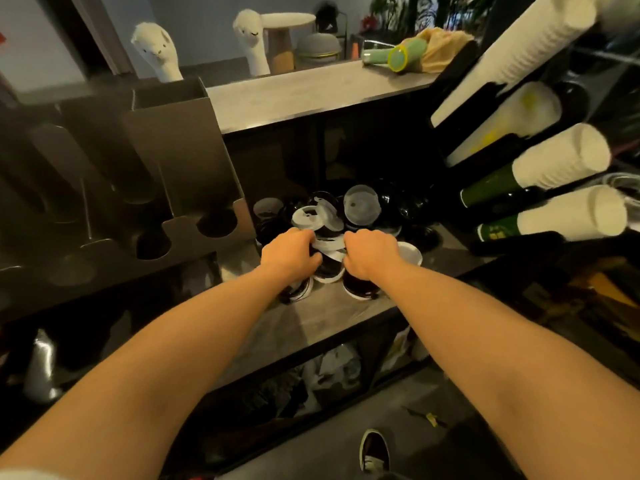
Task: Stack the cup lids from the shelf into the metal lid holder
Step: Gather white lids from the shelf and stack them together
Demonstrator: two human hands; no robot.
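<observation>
Cup lids (pixel 332 220) lie heaped loosely on the shelf (pixel 346 313), the metal lid holder (pixel 166 174) at their 10 o'clock, and the left hand (pixel 289 252) and right hand (pixel 372 252) both clutch a crooked bunch between them, which could slip and scatter if lifted unevenly.
</observation>
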